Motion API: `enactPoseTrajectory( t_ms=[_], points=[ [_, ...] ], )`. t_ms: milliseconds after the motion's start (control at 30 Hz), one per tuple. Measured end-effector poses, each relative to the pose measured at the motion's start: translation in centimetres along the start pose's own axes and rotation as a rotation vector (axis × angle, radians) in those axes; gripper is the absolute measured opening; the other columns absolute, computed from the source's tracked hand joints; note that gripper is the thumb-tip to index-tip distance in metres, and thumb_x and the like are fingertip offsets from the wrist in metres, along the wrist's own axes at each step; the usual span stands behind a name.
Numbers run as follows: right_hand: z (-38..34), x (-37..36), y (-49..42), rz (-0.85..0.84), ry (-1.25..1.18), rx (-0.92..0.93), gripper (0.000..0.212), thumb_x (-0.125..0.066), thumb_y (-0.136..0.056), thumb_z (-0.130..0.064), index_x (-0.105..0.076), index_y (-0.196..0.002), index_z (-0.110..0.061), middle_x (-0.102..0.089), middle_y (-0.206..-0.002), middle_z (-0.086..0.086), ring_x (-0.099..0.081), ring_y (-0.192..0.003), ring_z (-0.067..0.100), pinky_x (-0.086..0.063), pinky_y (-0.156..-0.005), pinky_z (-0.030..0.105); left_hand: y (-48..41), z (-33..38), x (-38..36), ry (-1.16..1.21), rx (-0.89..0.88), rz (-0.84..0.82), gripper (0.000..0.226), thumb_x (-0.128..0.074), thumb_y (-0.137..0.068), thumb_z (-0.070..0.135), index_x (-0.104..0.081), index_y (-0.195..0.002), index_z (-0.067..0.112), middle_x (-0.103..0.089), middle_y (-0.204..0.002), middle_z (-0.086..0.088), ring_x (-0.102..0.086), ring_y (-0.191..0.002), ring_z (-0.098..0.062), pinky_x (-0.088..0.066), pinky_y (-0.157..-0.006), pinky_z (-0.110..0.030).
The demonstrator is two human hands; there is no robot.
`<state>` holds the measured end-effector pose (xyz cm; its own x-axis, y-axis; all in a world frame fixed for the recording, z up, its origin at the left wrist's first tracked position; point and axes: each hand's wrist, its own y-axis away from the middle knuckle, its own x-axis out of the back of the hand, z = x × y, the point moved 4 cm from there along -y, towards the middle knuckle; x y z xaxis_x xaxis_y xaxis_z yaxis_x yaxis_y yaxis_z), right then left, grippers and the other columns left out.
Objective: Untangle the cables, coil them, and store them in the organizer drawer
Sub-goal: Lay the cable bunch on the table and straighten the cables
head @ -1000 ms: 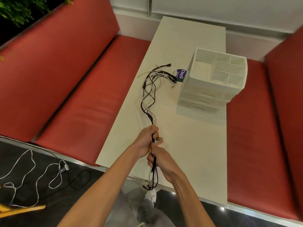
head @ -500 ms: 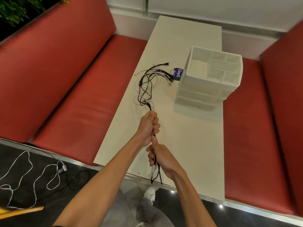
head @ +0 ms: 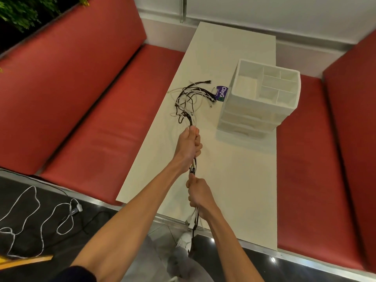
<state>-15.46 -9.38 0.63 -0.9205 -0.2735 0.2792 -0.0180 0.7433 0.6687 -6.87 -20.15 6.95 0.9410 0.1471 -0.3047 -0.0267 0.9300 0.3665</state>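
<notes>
On the table [head: 234,180], just left of the organizer [head: 260,102], lies the loose end of the cables [head: 189,98]: a tangle of black and white strands, fanned out, with several plug ends pointing toward the organizer. From the tangle the strands gather into one bundle that runs toward the near table edge, away from the organizer.

Left grip [head: 188,145]: fingers curled tight round the bundle just below the tangle, off the organizer's front left corner. Right grip [head: 198,193]: also closed round the bundle, nearer the camera and farther from the organizer. A short straight stretch of bundle shows between the two grips. Free ends hang out under the right grip, past the table edge, above a white shoe [head: 184,240].

Organizer: white, upright, open compartments on top, drawer fronts facing the near side (all look pushed in). A purple tag [head: 222,94] lies beside its left wall, by the plug ends; whether it touches them I cannot tell.

Surroundings: one red bench [head: 91,119] left of the organizer, another [head: 325,159] to its right. On the floor, far left of the organizer, a white cord [head: 30,216] lies in loose loops.
</notes>
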Motion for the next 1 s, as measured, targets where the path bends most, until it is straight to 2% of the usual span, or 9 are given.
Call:
enactPoseTrajectory(
  t_ms=[133, 233, 333, 500, 633, 733, 800, 933, 1000],
  points=[
    [1.5, 0.0, 1.5, -0.119, -0.066, 0.143, 0.067, -0.028, -0.11, -0.07, -0.068, -0.1, -0.017, -0.042, -0.063, -0.011, -0.039, -0.061, 0.012, -0.038, -0.064, 0.03, -1.8, 1.6, 1.7, 0.144, 0.031, 0.075, 0.039, -0.03, -0.117, 0.038, -0.04, -0.083, 0.023, -0.028, -0.062, 0.009, -0.016, -0.049, -0.007, -0.016, -0.04, -0.021],
    [3.1, 0.0, 2.2, -0.216, -0.133, 0.195, 0.059, -0.029, -0.109, -0.071, -0.05, -0.09, -0.019, -0.038, -0.073, -0.007, -0.036, -0.072, 0.016, -0.042, -0.076, 0.033, -2.8, 2.2, 2.7, 0.225, 0.054, 0.119, 0.039, -0.03, -0.118, 0.035, -0.04, -0.082, 0.023, -0.025, -0.063, 0.008, -0.016, -0.048, -0.006, -0.015, -0.038, -0.021],
    [3.7, 0.0, 2.2, -0.246, -0.176, 0.183, 0.052, -0.032, -0.112, -0.064, -0.042, -0.085, -0.022, -0.035, -0.073, -0.006, -0.034, -0.07, 0.016, -0.047, -0.08, 0.034, -3.2, 1.9, 2.6, 0.199, 0.068, 0.117, 0.038, -0.03, -0.118, 0.033, -0.04, -0.082, 0.022, -0.026, -0.062, 0.008, -0.016, -0.049, -0.007, -0.015, -0.038, -0.021],
    [3.2, 0.5, 0.1, -0.13, 0.006, 0.104, 0.051, -0.034, -0.113, -0.058, -0.041, -0.078, -0.021, -0.034, -0.066, -0.006, -0.027, -0.059, 0.014, -0.027, -0.057, 0.03, -2.8, 1.6, 1.4, -0.002, 0.053, 0.014, 0.038, -0.03, -0.117, 0.037, -0.039, -0.084, 0.023, -0.028, -0.063, 0.008, -0.016, -0.051, -0.008, -0.017, -0.039, -0.021],
    [1.5, 0.4, -1.8, -0.04, 0.181, 0.081, 0.05, -0.036, -0.114, -0.05, -0.048, -0.077, -0.019, -0.05, -0.069, -0.002, -0.044, -0.059, 0.017, -0.038, -0.063, 0.033, -1.8, 1.3, -0.5, -0.111, 0.025, -0.071, 0.038, -0.031, -0.116, 0.043, -0.04, -0.085, 0.022, -0.03, -0.062, 0.01, -0.017, -0.053, -0.009, -0.018, -0.042, -0.023],
    [1.0, 0.3, -1.5, -0.116, 0.023, 0.155, 0.057, -0.034, -0.109, -0.07, -0.045, -0.08, -0.022, -0.047, -0.067, -0.006, -0.04, -0.062, 0.015, -0.036, -0.063, 0.032, -2.9, 3.3, -0.6, -0.018, -0.01, -0.064, 0.039, -0.03, -0.117, 0.039, -0.04, -0.083, 0.023, -0.029, -0.062, 0.008, -0.016, -0.051, -0.008, -0.017, -0.04, -0.021],
    [1.6, 0.6, -1.1, -0.179, -0.048, 0.158, 0.062, -0.033, -0.105, -0.078, -0.046, -0.084, -0.022, -0.053, -0.071, -0.005, -0.045, -0.071, 0.016, -0.041, -0.073, 0.034, -4.0, 5.4, 0.1, 0.084, -0.022, -0.036, 0.04, -0.029, -0.117, 0.036, -0.039, -0.081, 0.024, -0.026, -0.063, 0.009, -0.016, -0.049, -0.006, -0.016, -0.038, -0.02],
    [3.5, 0.8, -0.9, -0.224, -0.197, 0.173, 0.056, -0.038, -0.108, -0.068, -0.052, -0.093, -0.016, -0.062, -0.082, -0.001, -0.058, -0.078, 0.015, -0.063, -0.092, 0.039, -5.7, 7.2, 0.9, 0.196, -0.021, -0.013, 0.04, -0.029, -0.118, 0.033, -0.04, -0.081, 0.023, -0.026, -0.061, 0.01, -0.015, -0.047, -0.004, -0.015, -0.037, -0.019],
    [4.1, 0.7, -0.9, -0.22, -0.243, 0.206, 0.053, -0.036, -0.111, -0.063, -0.054, -0.097, -0.015, -0.058, -0.084, 0.002, -0.055, -0.075, 0.017, -0.065, -0.088, 0.04, -6.2, 7.4, 1.0, 0.245, -0.021, -0.004, 0.041, -0.03, -0.118, 0.034, -0.04, -0.079, 0.023, -0.026, -0.059, 0.011, -0.015, -0.047, -0.004, -0.015, -0.036, -0.019]
  ],
)
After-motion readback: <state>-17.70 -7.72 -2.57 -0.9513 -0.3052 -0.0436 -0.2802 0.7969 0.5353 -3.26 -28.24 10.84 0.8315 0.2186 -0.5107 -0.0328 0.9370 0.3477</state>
